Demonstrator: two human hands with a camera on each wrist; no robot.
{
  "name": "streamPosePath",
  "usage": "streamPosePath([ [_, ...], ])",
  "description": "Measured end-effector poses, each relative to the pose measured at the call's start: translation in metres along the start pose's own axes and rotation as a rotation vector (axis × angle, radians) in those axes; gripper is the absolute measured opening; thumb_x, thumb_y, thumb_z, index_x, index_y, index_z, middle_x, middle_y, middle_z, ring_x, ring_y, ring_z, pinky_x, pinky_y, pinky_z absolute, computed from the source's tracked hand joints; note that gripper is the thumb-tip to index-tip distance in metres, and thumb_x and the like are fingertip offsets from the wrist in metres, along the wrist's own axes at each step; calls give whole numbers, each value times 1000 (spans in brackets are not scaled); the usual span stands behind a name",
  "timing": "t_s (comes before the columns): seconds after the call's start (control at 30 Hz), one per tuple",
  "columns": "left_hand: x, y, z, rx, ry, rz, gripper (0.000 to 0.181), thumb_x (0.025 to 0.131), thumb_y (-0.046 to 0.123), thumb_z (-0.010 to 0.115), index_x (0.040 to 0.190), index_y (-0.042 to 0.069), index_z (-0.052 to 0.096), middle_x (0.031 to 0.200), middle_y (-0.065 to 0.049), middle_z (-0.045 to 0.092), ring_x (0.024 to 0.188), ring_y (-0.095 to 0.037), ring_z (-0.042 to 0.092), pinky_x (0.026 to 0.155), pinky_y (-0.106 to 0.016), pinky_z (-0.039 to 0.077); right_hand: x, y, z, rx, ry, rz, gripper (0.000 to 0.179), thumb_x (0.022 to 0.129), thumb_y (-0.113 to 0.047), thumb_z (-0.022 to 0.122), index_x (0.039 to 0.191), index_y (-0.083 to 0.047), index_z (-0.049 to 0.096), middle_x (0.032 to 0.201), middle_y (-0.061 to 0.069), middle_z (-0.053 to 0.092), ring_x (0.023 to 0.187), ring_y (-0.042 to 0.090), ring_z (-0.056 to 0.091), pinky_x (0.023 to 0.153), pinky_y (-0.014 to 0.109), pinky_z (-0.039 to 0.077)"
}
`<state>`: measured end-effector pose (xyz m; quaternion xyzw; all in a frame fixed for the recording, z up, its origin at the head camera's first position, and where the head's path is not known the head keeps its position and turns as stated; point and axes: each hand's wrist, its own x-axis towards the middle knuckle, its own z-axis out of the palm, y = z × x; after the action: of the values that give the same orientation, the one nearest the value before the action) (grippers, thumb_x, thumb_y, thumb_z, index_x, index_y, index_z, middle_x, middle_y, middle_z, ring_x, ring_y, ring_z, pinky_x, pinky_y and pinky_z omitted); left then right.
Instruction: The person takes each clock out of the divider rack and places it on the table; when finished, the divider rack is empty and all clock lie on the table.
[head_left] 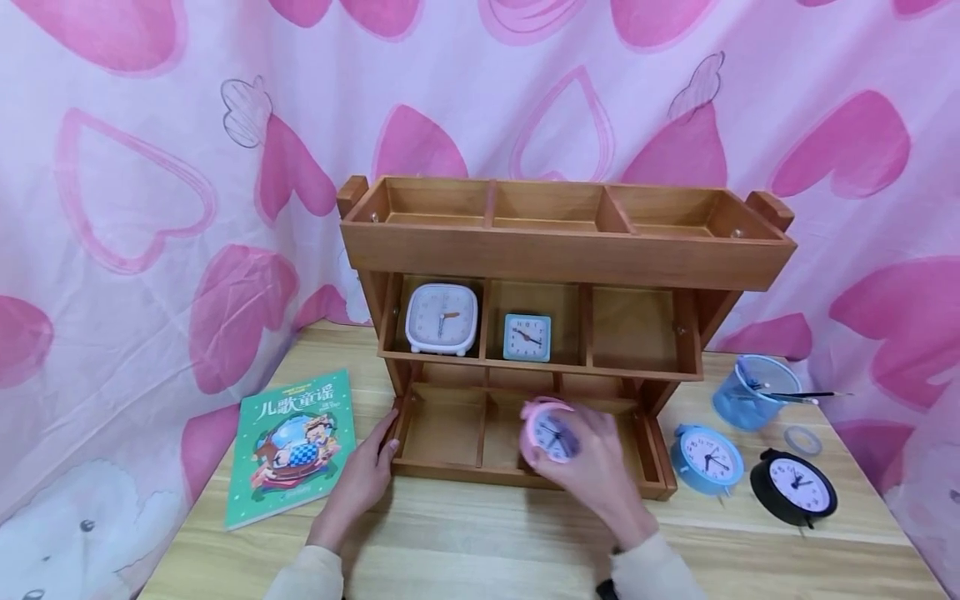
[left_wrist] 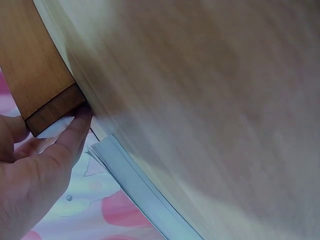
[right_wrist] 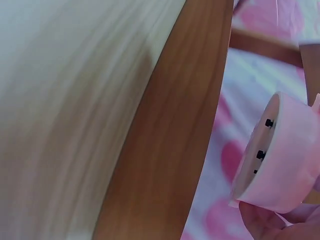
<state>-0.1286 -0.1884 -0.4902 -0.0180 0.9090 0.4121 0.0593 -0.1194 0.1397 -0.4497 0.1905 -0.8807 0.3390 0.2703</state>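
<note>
My right hand point(head_left: 596, 467) grips a round pink alarm clock point(head_left: 553, 435) just over the middle compartment of the bottom tier, its face turned up and forward. In the right wrist view the clock's back point(right_wrist: 260, 150) shows small black knobs. At the lower left front corner of the three-tier wooden shelf point(head_left: 562, 258), my left hand point(head_left: 362, 483) holds the frame; thumb and finger lie on either side of the wooden end point(left_wrist: 55, 110) in the left wrist view. On the middle tier stand a white square clock point(head_left: 442, 319) and a small teal clock point(head_left: 527, 337).
A blue alarm clock point(head_left: 707, 460) and a black one point(head_left: 793, 487) stand right of the shelf. Behind them are a blue mesh pen cup point(head_left: 753, 396), with brushes sticking out, and a clear ring point(head_left: 802, 440). The green book point(head_left: 296, 446) lies at left. Heart-patterned curtain surrounds the table.
</note>
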Motion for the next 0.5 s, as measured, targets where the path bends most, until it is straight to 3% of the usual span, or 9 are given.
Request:
streamPosePath([
  [0.17,1,1,-1,5,-1,3,54,107,19,44,158,18,27,159,-18,32,143,-42,32,112,-59,33,-31,25,-54,-118,34,196,56,60,-24,90,108,-2,71,107,21,69,98,40,59,78,55,48],
  [0.27,2,2,-1,4,-4,8,54,107,18,44,158,17,27,158,-19,33,143,-42,33,112,-59,33,-53,38,-86,-179,44,311,56,62,-22,89,110,-1,69,107,23,67,98,42,56,79,52,42],
  [0.4,1,3,-1,3,-6,2,53,107,18,44,158,17,27,158,-20,32,143,-42,33,112,-59,33,-83,64,-125,-267,103,395,56,59,-18,90,107,3,69,105,28,68,93,44,57,79,37,38],
  [0.5,0,4,-3,5,-11,-9,54,107,19,43,158,18,27,159,-19,31,144,-42,32,111,-59,34,-99,86,-156,-346,72,587,64,66,-27,89,116,6,66,110,34,64,93,46,58,76,37,42],
])
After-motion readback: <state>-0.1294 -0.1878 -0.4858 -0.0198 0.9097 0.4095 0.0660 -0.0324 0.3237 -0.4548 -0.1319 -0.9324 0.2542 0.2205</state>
